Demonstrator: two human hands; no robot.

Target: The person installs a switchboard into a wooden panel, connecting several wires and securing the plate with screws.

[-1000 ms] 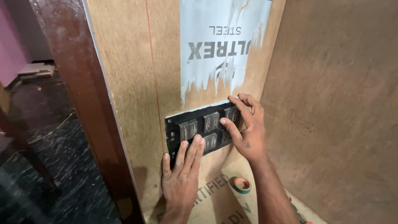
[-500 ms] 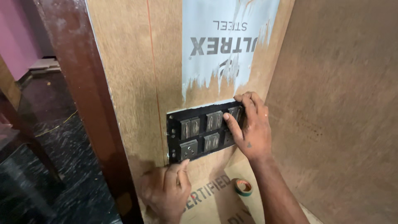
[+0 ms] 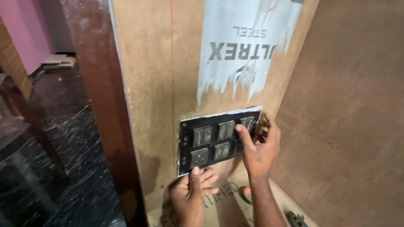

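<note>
Lying long side across and tilted up to the right, the black switch plate sits flat against the plywood panel, facing outward. The right hand grasps its right end, thumb across the front. The left hand presses fingertips under its lower left edge. A tape roll lies below.

Right grip perhaps hides plate edge.

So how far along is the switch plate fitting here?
The black switch plate sits in the plywood panel cutout, its modules in place. Both hands hold it: left hand at its bottom edge, right hand at its right end. No fixing screws or front cover show, so securing looks left.
</note>
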